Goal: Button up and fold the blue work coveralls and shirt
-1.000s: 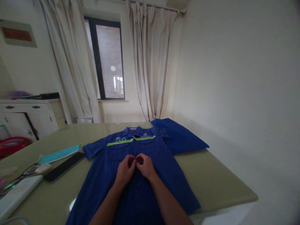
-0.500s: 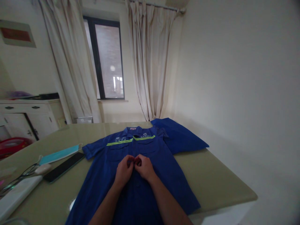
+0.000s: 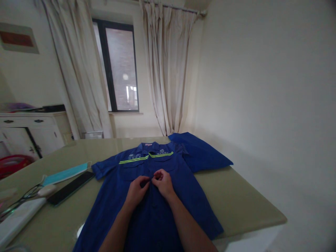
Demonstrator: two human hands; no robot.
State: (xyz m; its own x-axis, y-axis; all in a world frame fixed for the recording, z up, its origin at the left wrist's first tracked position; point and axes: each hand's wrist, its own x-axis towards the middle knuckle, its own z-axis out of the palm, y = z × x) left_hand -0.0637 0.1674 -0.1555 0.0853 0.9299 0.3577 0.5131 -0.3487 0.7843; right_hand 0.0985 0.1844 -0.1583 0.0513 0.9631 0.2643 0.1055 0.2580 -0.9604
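Observation:
A blue short-sleeved work shirt (image 3: 183, 192) with yellow-green reflective stripes lies face up on the table, its collar at the far end. At the middle of its front placket, below the chest pockets, my left hand (image 3: 137, 190) pinches the fabric edge between thumb and forefinger. Just beside it, my right hand (image 3: 162, 182) has its thumb and fingertips closed together at the same placket. Whether a button sits between the fingertips is too small to see. One button shows faintly lower down the front.
A blue folded cloth or bag (image 3: 204, 150) lies by the right sleeve. Left of the shirt are a black phone (image 3: 70, 189), a light-blue face mask (image 3: 65, 174), a white mouse-like object (image 3: 47, 190) and a white box (image 3: 21, 218). The table (image 3: 244, 199) meets a wall on the right.
My right hand has lifted slightly, its fingers less curled and a little apart from the left hand. My left hand has shifted slightly down and left, still at the placket.

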